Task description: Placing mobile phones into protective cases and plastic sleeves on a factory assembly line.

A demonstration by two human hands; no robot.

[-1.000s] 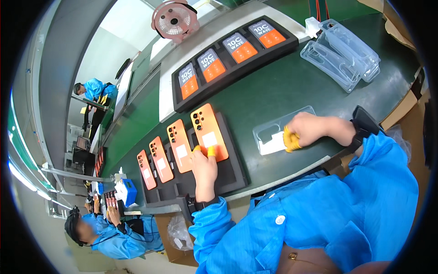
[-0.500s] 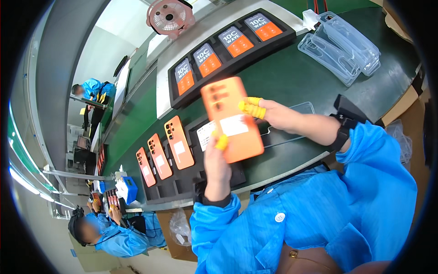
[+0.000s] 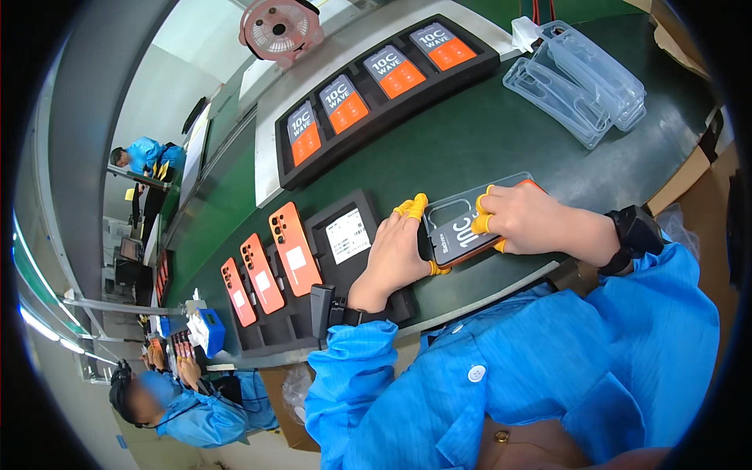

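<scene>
Half a second ago both hands held the orange phone up in the air with its back showing; now the phone point(image 3: 479, 222) lies flat on the green bench point(image 3: 470, 141), face up under a clear case, with an orange edge showing at its 2 o'clock corner. The right hand point(image 3: 523, 219) presses down on the phone's 3 o'clock half, fingers curled over the edge, yellow finger cots on the tips. The left hand point(image 3: 395, 251) lies open and flat at the phone's 9 o'clock end, its yellow-tipped fingers touching the edge and the palm resting on a black tray point(image 3: 313, 313).

That tray, at 9 o'clock of the hands, carries three orange phones point(image 3: 266, 270) lying back up and one dark slot with a white label point(image 3: 348, 235). At 12 o'clock a second black tray point(image 3: 376, 102) holds four boxed phones in a row. At 2 o'clock, well apart, sits a stack of clear cases point(image 3: 580, 78). A pink fan point(image 3: 280, 27) stands beyond the far tray. Nothing lies between the hands and the phone. Other people in blue coats work at 7 and 10 o'clock.
</scene>
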